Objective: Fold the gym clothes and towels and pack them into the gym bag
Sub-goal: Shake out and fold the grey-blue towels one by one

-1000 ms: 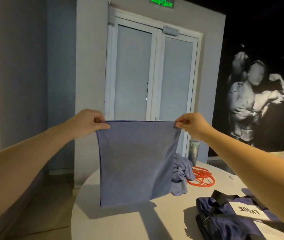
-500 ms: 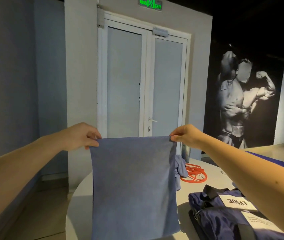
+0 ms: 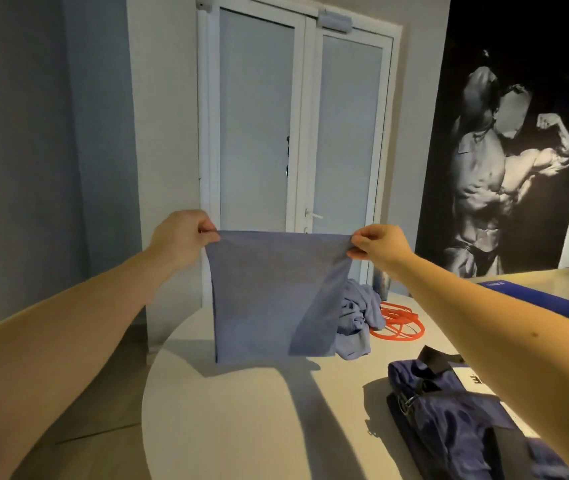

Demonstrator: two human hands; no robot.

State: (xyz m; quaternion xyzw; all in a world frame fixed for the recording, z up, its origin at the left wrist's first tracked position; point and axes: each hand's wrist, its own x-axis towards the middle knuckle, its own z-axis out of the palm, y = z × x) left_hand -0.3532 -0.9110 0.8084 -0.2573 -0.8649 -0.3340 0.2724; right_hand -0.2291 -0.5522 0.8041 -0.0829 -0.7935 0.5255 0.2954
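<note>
In the middle of the frame the left hand and right hand hold a blue-grey cloth up by its top corners. The fingers pinch its edge, and it hangs taut over the round white desk. Its lower right part is folded over. Just right of it lies a crumpled heap of similar fabric, beside an orange resistance band. A navy gym bag sits on the desk at lower right. A white double door fills the upper centre.
</note>
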